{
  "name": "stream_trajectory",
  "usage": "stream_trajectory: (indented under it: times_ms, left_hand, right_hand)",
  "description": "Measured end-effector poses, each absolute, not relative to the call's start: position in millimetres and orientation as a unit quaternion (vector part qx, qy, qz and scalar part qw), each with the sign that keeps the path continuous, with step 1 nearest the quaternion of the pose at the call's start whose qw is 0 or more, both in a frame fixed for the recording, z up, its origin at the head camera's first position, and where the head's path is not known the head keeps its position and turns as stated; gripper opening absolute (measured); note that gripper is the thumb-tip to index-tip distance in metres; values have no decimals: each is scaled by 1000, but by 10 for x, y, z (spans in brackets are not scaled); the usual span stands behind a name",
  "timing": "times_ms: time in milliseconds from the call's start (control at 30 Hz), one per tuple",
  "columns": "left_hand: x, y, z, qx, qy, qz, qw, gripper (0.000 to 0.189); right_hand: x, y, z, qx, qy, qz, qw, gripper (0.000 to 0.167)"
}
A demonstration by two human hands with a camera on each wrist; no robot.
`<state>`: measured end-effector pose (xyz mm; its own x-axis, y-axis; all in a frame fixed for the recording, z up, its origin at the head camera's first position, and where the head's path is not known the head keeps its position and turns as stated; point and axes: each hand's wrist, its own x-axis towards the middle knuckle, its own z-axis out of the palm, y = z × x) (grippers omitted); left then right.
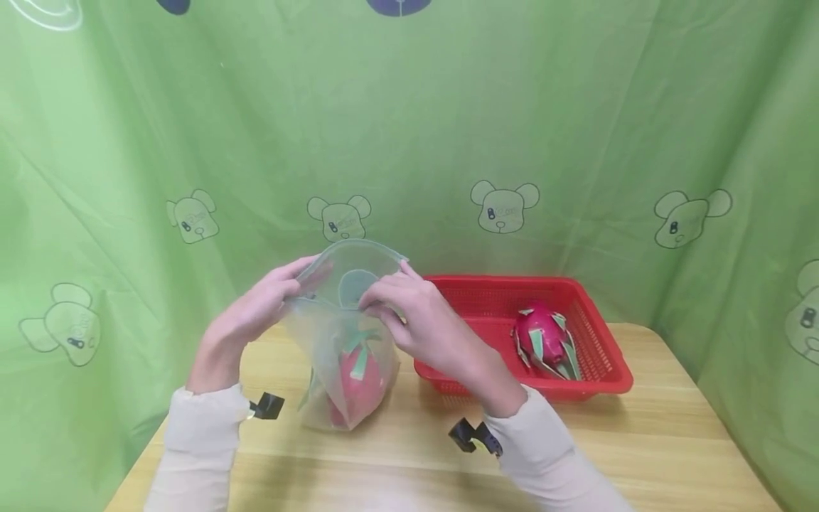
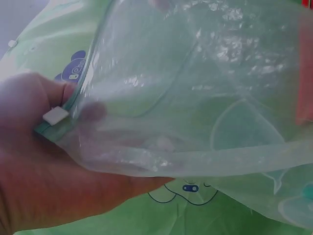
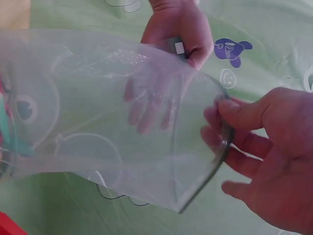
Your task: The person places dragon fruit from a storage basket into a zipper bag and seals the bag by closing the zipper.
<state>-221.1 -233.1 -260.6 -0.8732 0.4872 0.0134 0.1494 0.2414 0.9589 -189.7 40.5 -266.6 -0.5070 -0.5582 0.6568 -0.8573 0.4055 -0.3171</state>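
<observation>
A clear zip bag point(image 1: 315, 370) stands on the table with its mouth spread wide. Inside it sits a pink dragon fruit point(image 1: 365, 387) with green scales. My left hand point(image 1: 256, 307) holds the left end of the mouth, thumb beside the white slider point(image 2: 55, 115) and fingers seen through the plastic. At the opposite side of the mouth, my right hand point(image 1: 419, 309) pinches the zip edge point(image 3: 226, 142) between thumb and fingers.
To the right of the bag is a red plastic basket point(image 1: 606, 382) holding another dragon fruit point(image 1: 540, 333). Both stand on a wooden table point(image 1: 665, 434). A green curtain point(image 1: 409, 128) with printed bear heads hangs behind and at the sides.
</observation>
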Motion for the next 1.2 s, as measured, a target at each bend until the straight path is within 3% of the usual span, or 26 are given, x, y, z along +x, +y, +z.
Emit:
stream_trajectory:
  times_ms: [267,500,833,1200]
  left_hand:
    - [-2417,-2270,-2508,178,812,516,207,71]
    - [-2538,-2170,-2424,166,855,442,213,65]
    - [-2477,-2162,-2470,186,845,486,121,66]
    - [-2389,-2098,-2621,178,806,562,57,59]
  right_hand:
    - [-1815,433,-2620,495,-784,321,193,18]
    - [-1780,490,-2607,513,-776,323,175,17]
    - [-1838,595,-2665,501,-766,343,212,14]
    - [-1856,647,-2704,462,-787,360,195,18]
